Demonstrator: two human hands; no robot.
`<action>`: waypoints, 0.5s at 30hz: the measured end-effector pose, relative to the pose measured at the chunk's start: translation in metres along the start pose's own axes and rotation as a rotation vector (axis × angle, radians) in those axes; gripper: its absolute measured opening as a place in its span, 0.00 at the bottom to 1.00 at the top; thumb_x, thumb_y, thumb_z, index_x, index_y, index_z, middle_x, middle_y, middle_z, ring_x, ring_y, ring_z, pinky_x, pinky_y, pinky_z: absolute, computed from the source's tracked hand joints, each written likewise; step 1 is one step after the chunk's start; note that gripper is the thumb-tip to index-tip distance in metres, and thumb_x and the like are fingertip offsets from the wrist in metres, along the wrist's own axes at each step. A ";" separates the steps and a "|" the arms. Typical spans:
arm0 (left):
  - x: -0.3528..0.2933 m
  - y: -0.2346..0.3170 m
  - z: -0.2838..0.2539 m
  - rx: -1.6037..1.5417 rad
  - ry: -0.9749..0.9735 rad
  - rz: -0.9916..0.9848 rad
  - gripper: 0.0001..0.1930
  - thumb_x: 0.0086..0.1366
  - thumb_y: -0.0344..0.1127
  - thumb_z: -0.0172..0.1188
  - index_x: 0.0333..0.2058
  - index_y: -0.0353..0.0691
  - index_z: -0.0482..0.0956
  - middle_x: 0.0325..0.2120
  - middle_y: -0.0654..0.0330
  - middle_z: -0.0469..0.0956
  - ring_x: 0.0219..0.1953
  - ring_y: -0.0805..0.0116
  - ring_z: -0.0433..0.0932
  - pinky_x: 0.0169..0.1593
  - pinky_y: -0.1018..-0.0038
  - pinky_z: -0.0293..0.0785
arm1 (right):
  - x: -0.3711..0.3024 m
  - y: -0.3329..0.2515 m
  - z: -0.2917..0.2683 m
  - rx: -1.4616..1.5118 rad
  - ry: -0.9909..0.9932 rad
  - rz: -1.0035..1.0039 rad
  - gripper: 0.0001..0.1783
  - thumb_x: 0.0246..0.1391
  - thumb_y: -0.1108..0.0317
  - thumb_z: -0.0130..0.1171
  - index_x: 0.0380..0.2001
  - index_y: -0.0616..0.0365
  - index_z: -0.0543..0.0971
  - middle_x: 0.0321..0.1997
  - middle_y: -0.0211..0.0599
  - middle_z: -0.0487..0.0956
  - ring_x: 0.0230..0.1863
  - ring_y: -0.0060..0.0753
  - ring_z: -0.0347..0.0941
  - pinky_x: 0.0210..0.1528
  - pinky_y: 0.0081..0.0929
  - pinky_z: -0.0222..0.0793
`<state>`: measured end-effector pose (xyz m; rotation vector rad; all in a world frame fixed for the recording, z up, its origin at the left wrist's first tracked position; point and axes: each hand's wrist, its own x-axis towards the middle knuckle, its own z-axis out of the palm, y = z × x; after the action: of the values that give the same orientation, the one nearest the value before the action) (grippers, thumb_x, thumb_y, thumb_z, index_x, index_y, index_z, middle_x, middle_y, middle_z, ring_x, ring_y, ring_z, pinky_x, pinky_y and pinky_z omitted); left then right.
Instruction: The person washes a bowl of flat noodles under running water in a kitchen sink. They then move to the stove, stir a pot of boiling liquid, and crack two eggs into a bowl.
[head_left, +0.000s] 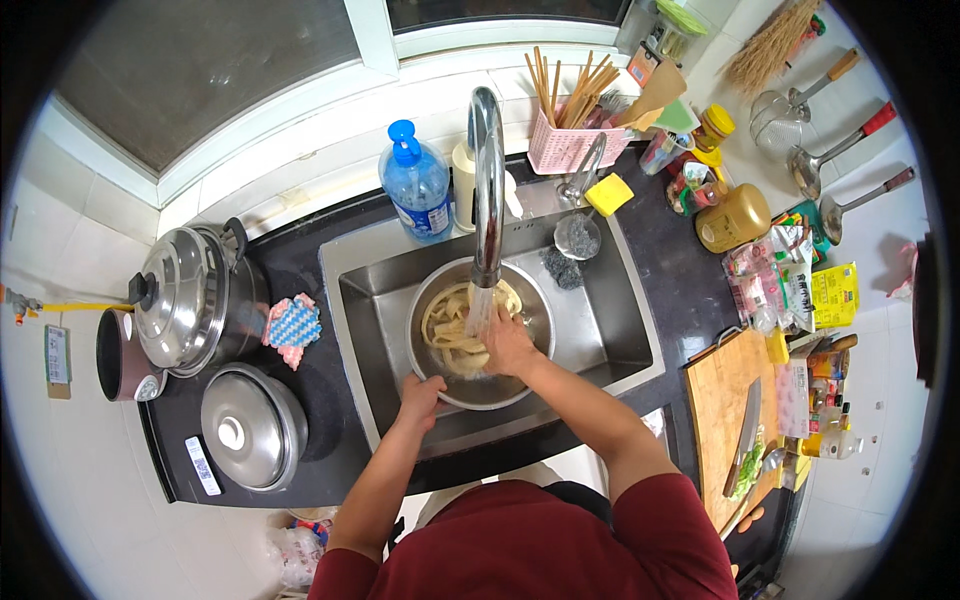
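1 metal bowl (540, 335) sits in the sink (605, 345); the left grip (422, 398) clamps its rim, the right grip (509, 345) lies among pale strips (448, 333) inside, closed or not I cannot tell.

Steel basin (540, 332) under running faucet (487, 180); right hand (510, 345) inside it among pale strips (453, 331), left hand (420, 399) gripping its near-left rim. Blue pump bottle (417, 190) behind basin; knife (744, 437) on cutting board (717, 400), right of basin.

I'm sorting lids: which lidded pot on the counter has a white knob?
The shorter pot, nearer the left hand: its lid has a white knob; the taller pot has a black knob.
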<state>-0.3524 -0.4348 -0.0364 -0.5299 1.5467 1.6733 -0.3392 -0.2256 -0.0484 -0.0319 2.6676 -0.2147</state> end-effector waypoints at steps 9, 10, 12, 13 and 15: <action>0.002 0.001 -0.012 -0.092 0.059 -0.027 0.15 0.52 0.20 0.52 0.42 0.29 0.70 0.38 0.51 0.76 0.37 0.56 0.78 0.33 0.59 0.80 | 0.000 -0.017 -0.039 0.514 0.022 0.203 0.40 0.42 0.51 0.66 0.60 0.52 0.68 0.68 0.56 0.52 0.65 0.60 0.56 0.58 0.47 0.65; -0.001 0.005 -0.008 -0.082 0.070 -0.026 0.15 0.52 0.20 0.52 0.41 0.29 0.71 0.38 0.51 0.76 0.37 0.56 0.78 0.33 0.59 0.80 | -0.007 -0.026 -0.037 0.367 0.068 0.157 0.43 0.40 0.48 0.66 0.61 0.50 0.68 0.69 0.56 0.50 0.66 0.60 0.53 0.59 0.50 0.63; -0.010 0.014 0.002 -0.063 0.093 -0.023 0.15 0.52 0.20 0.52 0.41 0.29 0.71 0.38 0.51 0.76 0.36 0.56 0.79 0.34 0.59 0.79 | -0.012 -0.034 -0.041 0.103 0.105 0.113 0.68 0.32 0.43 0.71 0.71 0.49 0.42 0.69 0.51 0.54 0.68 0.62 0.48 0.61 0.58 0.57; -0.016 0.016 0.005 -0.041 0.093 -0.026 0.15 0.52 0.20 0.52 0.41 0.29 0.71 0.37 0.52 0.76 0.36 0.56 0.79 0.34 0.59 0.79 | -0.009 -0.032 -0.041 0.143 0.111 0.154 0.66 0.30 0.42 0.71 0.70 0.49 0.47 0.70 0.51 0.51 0.69 0.62 0.47 0.62 0.60 0.55; -0.022 0.018 0.010 0.001 0.091 -0.033 0.15 0.52 0.20 0.51 0.42 0.29 0.71 0.37 0.52 0.76 0.35 0.57 0.79 0.34 0.60 0.79 | 0.001 -0.026 -0.040 0.223 0.124 0.237 0.63 0.27 0.40 0.73 0.68 0.50 0.56 0.71 0.52 0.45 0.69 0.60 0.44 0.62 0.64 0.50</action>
<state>-0.3510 -0.4306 -0.0064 -0.6357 1.5956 1.6433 -0.3584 -0.2459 -0.0097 0.3780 2.7224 -0.4473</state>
